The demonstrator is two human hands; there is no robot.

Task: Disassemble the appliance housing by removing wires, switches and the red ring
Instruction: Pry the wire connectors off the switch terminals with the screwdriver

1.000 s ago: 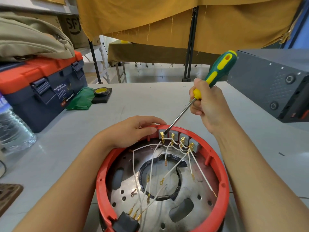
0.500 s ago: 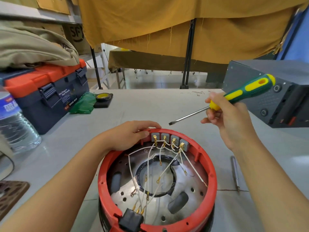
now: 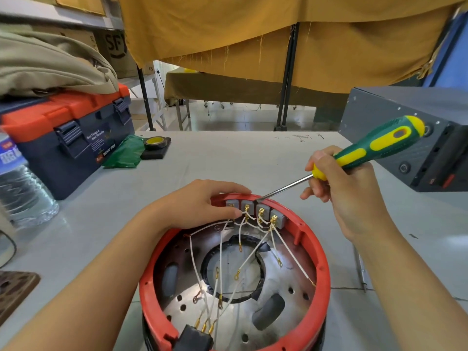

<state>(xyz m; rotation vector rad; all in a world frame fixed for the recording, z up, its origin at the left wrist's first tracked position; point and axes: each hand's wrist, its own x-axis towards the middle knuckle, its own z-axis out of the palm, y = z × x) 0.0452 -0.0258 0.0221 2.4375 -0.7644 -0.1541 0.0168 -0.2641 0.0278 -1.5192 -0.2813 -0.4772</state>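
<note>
Prying screwdriver (image 3: 286, 188) tip at switches (image 3: 255, 211), left fingers (image 3: 228, 211) touching ring (image 3: 321, 249)

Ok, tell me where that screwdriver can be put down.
Bare tabletop lies between the tape roll and the grey box, beyond the red ring. The left edge is crowded: toolbox, water bottle.

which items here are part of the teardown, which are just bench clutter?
In the job:
red ring
grey switches
white wires
screwdriver, in right hand
left hand, steadying the ring

Lying about:
toolbox
water bottle
tape roll
green bag
grey metal box
</note>
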